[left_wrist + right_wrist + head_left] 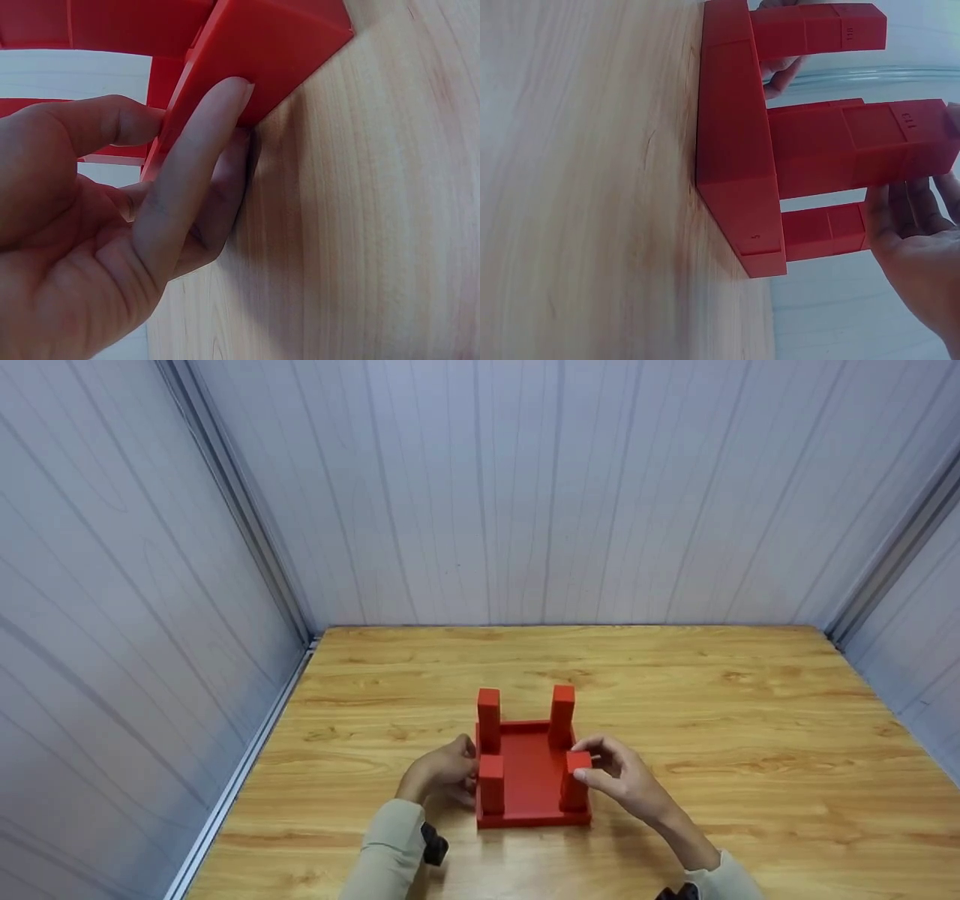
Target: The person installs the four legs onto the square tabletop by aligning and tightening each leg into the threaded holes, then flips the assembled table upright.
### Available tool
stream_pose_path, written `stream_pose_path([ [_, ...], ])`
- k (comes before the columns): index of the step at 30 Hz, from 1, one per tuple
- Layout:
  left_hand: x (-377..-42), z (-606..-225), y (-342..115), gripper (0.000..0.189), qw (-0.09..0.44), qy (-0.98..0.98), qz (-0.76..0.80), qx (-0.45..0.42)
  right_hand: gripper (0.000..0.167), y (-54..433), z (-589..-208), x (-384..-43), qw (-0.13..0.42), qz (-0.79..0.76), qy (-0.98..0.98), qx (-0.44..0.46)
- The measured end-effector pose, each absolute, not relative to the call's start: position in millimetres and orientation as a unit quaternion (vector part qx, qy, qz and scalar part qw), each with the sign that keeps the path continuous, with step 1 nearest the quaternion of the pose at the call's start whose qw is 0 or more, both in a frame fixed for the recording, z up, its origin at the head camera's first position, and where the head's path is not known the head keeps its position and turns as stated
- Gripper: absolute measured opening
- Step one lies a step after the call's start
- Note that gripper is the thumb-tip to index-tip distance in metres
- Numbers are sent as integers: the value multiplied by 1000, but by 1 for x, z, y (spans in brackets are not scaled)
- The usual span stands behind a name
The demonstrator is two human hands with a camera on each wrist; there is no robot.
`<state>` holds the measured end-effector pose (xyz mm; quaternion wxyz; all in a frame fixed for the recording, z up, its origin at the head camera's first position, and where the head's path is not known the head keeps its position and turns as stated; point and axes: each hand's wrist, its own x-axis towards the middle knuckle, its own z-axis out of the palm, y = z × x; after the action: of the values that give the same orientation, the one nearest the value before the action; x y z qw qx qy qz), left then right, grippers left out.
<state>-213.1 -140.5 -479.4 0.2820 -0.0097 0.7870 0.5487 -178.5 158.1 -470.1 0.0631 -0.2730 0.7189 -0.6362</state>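
Observation:
A red plastic stool-like piece (pixel 531 772) lies upside down on the table, its shallow base below and its square legs pointing up. Along the left side, my left hand (pixel 448 769) holds the base's edge. In the left wrist view, fingers of the left hand (pixel 127 187) lie against the outer wall (pixel 262 52) and the rim, others tucked low by the tabletop. My right hand (pixel 626 780) pinches the top of the near right leg (pixel 575 791) between thumb and fingers. The right wrist view shows this leg (pixel 855 146) standing in the base's corner, small raised marks near its top.
The wood-grain table (pixel 712 697) extends around the red piece on all sides. Pale panel walls (pixel 517 495) rise at the back and both sides. A metal strip (pixel 232 780) runs along the table's left edge.

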Motion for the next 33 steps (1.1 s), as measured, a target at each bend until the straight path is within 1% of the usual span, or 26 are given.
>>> stream_pose_path([
  [5,-214,-478,-140,17,281,788,547,-8,28,157,-469,-178,49,-626,731,-268],
  [10,-215,-479,-139,18,284,790,543,-8,30,155,-470,-177,18,-598,759,-257],
  [17,-214,-479,-140,13,291,776,559,-2,27,150,-469,-175,-24,-578,778,-245],
  [25,-214,-477,-139,16,290,783,551,-9,25,141,-441,-159,-50,-566,791,-227],
  [28,-213,-477,-138,15,289,785,548,-7,26,139,-436,-155,-59,-555,800,-219],
  [33,-212,-477,-138,14,287,787,546,-6,27,140,-446,-159,-84,-542,805,-225],
])
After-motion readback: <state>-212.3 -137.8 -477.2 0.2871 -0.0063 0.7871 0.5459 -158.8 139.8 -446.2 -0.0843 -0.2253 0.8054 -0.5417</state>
